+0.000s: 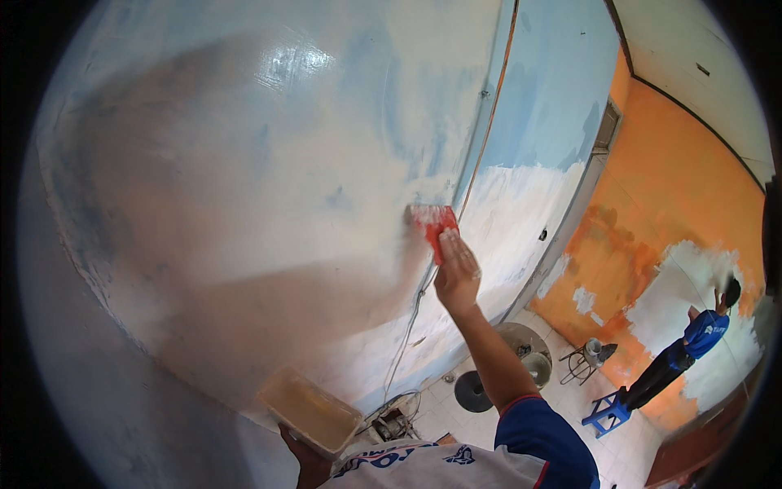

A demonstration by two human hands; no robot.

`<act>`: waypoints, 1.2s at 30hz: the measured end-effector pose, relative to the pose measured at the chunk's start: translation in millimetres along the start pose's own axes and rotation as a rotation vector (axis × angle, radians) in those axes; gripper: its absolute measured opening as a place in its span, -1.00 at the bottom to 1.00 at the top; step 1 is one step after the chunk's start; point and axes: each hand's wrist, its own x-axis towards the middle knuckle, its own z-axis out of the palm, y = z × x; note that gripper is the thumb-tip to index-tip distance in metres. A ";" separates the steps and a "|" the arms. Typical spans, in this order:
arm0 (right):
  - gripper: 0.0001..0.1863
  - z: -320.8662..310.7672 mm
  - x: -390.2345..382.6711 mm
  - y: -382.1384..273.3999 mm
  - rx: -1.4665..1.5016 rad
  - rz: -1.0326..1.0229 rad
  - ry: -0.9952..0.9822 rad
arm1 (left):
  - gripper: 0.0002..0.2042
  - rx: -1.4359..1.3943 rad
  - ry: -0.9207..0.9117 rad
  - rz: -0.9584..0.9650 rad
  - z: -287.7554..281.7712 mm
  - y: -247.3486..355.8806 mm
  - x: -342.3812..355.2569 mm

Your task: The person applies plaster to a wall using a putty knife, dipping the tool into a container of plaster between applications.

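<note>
My right hand [459,275] is closed around a red putty scraper [433,222], its blade against the wall [301,187]. White smears cover the scraper and my fingers. The wall carries patchy white filler over light blue, with a wet sheen higher up. Low in front of me, my left hand [305,460] grips a rectangular tray [345,433] at its near end, the fingers partly hidden beneath it. The tray looks beige inside; its contents are hard to make out.
A cable [415,314] runs down the wall right of the scraper. On the tiled floor stand a dark round lid [472,392], a bucket [536,368] and a small stool [578,365]. Farther right, a person [692,338] on a blue stool [607,414] faces an orange wall [680,163].
</note>
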 end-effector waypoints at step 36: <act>-0.50 63.2 -41.6 -7.6 -0.034 0.103 0.023 | -0.33 -0.020 -0.074 0.005 -8.1 1.8 6.5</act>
